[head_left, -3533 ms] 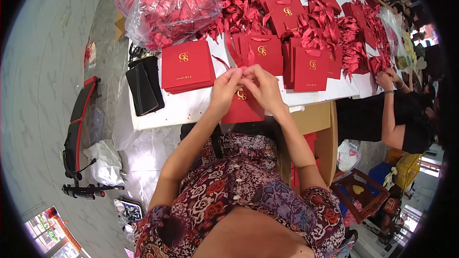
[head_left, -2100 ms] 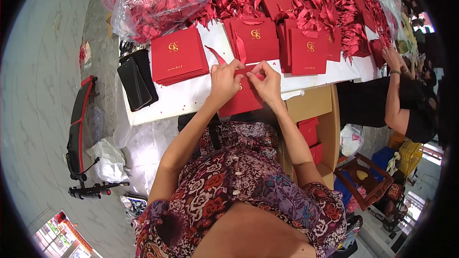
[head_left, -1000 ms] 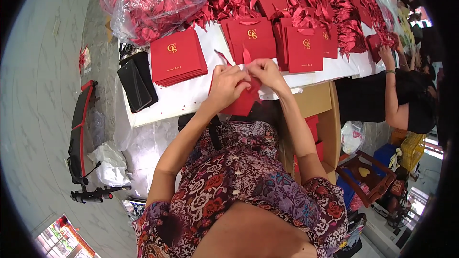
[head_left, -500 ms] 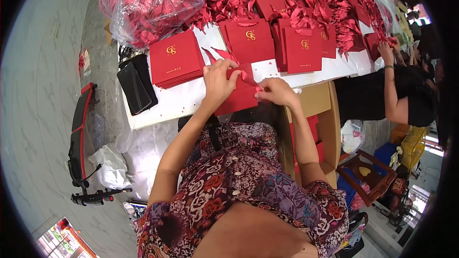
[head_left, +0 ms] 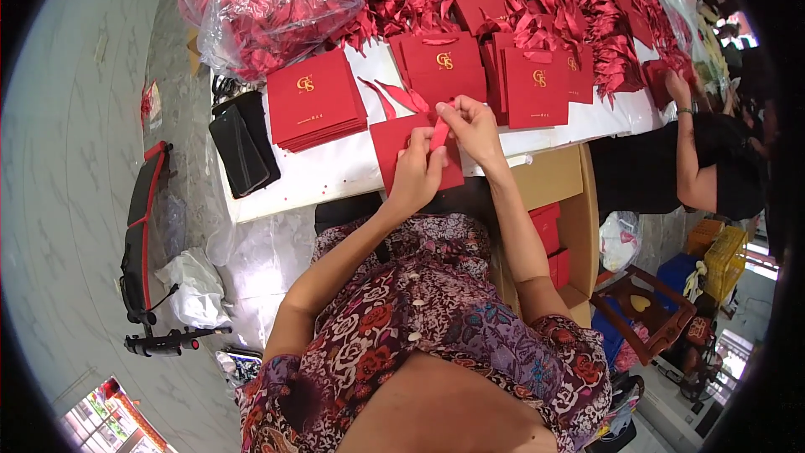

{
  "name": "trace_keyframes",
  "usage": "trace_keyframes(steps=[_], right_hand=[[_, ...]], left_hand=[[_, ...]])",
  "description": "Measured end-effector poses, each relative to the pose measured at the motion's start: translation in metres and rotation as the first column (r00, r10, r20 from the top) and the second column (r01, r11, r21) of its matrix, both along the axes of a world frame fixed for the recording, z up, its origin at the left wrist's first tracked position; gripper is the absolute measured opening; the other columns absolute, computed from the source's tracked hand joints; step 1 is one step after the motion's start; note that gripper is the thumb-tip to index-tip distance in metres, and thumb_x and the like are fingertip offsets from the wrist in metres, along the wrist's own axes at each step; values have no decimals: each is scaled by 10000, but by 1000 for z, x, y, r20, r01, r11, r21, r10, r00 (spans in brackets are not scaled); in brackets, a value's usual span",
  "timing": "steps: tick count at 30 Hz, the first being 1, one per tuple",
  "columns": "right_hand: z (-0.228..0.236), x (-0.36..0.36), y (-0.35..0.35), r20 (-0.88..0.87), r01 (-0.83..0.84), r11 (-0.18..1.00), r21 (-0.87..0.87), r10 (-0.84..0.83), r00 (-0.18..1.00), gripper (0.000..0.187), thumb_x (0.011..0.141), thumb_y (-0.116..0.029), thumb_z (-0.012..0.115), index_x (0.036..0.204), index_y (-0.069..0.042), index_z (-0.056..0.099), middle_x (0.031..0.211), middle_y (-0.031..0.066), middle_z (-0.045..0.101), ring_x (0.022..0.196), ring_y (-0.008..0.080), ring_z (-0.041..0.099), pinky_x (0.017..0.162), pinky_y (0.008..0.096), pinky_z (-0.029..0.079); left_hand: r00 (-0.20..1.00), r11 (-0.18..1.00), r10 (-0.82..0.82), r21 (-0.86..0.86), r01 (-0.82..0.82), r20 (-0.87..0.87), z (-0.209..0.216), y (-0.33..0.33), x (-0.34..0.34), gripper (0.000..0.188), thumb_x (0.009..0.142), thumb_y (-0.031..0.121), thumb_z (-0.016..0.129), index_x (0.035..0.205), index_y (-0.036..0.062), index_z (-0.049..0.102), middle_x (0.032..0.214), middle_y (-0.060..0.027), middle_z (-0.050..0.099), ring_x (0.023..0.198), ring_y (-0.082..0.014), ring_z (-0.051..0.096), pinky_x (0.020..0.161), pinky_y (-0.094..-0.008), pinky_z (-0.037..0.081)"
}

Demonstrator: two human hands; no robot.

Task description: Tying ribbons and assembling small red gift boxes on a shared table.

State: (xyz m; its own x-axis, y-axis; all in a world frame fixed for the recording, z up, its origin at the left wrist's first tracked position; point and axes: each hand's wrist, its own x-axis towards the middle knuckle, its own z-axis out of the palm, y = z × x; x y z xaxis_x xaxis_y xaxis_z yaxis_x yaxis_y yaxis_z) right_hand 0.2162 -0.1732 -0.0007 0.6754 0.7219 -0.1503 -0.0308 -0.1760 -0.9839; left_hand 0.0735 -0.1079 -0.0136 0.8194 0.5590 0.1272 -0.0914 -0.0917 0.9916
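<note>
A red paper gift bag (head_left: 388, 141) lies flat at the table's front edge, partly covered by my hands. A short length of pinkish-red ribbon (head_left: 438, 135) runs between my fingers above the bag. My right hand (head_left: 475, 132) pinches the ribbon's upper end between thumb and fingertips. Lower down, my left hand (head_left: 417, 174) rests over the bag, its fingers closed on the ribbon's other end. Just beyond the bag lie loose ribbon tails (head_left: 401, 96). A neat stack of red bags (head_left: 312, 101) sits to the left of my hands.
Behind stand more red bags (head_left: 537, 92) and heaps of red ribbon (head_left: 608, 42). A clear plastic sack of ribbon (head_left: 268, 13) is at the back left, a black phone (head_left: 237, 153) at the left edge. An open carton (head_left: 587, 218) holds red bags by my right arm. A co-worker's arm (head_left: 688, 151) reaches in from the right.
My right hand has moved up and left, drawing the ribbon upward. My left hand has come down and right over the bag, which now sits slightly farther left.
</note>
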Motion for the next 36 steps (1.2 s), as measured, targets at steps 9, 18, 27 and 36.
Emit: trace_keyframes(steps=[9, 18, 27, 36], right_hand=[[18, -13, -17, 765, 237, 968, -79, -94, 637, 235, 814, -173, 725, 988, -51, 624, 952, 116, 642, 849, 249, 650, 664, 370, 513], [14, -50, 1, 580, -297, 955, -14, 250, 775, 179, 858, -111, 695, 1023, -54, 653, 926, 102, 613, 873, 300, 637, 738, 364, 511], [-14, -45, 8, 586, -186, 981, -56, 183, 789, 108, 896, -102, 658, 964, -18, 646, 892, 135, 593, 832, 335, 628, 713, 414, 502], [-17, -42, 2, 646, -70, 986, -152, 152, 748, 144, 841, -144, 699, 924, -38, 648, 863, 118, 597, 764, 331, 639, 664, 424, 503]], left_hand=[[939, 995, -24, 81, 55, -344, -20, 45, -52, 161, 972, 170, 568, 1005, 19, 611, 757, -124, 620, 694, -240, 634, 655, -358, 491], [945, 947, -205, -295, 126, -256, -4, 64, -42, 317, 1036, 207, 504, 1194, -32, 639, 946, -35, 691, 808, -81, 633, 751, -244, 539], [907, 809, 241, 588, 8, -344, 2, 54, -52, 401, 936, 127, 602, 1304, -16, 530, 1027, -179, 582, 880, -358, 640, 747, -416, 542], [897, 787, 221, 613, 68, -384, -7, 50, -33, 614, 830, 184, 736, 1357, 39, 456, 1107, -180, 494, 894, -365, 629, 722, -425, 549]])
